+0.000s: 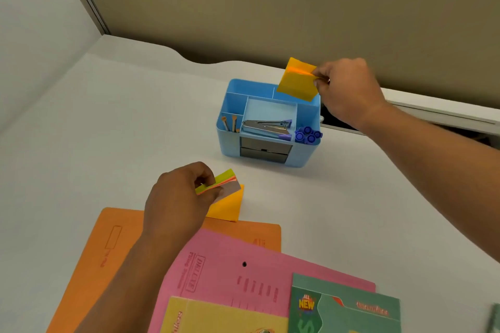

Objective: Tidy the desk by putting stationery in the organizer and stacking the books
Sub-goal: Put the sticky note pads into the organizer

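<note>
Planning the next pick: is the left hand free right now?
No, the left hand pinches a multicoloured sticky-note pad by its edge.

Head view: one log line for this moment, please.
right hand pinches orange sticky-note pad over blue plastic organizer | left hand grips multicolour sticky-note pad

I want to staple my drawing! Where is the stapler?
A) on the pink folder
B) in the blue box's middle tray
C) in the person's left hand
B: the stapler lies flat in the middle tray of the blue organizer, between the wooden sticks and the purple pens.
</note>
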`<state>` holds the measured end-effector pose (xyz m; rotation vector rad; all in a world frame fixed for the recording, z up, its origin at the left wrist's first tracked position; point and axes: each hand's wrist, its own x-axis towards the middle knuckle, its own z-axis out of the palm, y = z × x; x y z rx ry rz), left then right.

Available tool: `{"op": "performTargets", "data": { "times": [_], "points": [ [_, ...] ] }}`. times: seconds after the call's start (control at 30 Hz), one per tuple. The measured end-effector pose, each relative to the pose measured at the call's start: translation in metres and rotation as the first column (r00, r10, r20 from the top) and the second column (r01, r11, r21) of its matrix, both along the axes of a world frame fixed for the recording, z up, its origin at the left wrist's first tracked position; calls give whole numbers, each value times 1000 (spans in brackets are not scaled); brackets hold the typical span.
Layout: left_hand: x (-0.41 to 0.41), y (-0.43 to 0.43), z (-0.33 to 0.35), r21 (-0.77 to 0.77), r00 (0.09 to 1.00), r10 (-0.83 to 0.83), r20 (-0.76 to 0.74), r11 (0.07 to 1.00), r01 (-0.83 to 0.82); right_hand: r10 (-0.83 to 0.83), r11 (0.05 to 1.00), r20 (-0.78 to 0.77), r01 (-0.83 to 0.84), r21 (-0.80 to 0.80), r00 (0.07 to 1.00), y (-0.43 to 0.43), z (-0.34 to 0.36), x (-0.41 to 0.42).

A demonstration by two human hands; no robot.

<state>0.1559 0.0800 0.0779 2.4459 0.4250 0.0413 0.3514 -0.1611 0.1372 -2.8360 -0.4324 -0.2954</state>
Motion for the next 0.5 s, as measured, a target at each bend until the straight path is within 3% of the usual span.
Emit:
{"op": "performTargets", "data": {
  "times": [0.17, 0.33, 0.43, 0.5],
  "points": [
    [-6, -3, 13, -69, 996, 28, 80, 997, -23, -22, 998, -106, 16, -58, 994, 5, -10, 1],
    [-11, -8, 23, -297, 974, 89, 210, 954, -24, -45, 970, 45, 33, 240, 998, 4, 12, -24],
    [-10, -17, 33, -436, 948, 110, 300, 899, 34, 211, 897, -129, -140, 418, 969, 17, 34, -63],
    [-6, -22, 41, -471, 929, 101, 355, 878, 85, 430, 861, -295, -289, 418, 853, 26, 46, -88]
  ]
}}
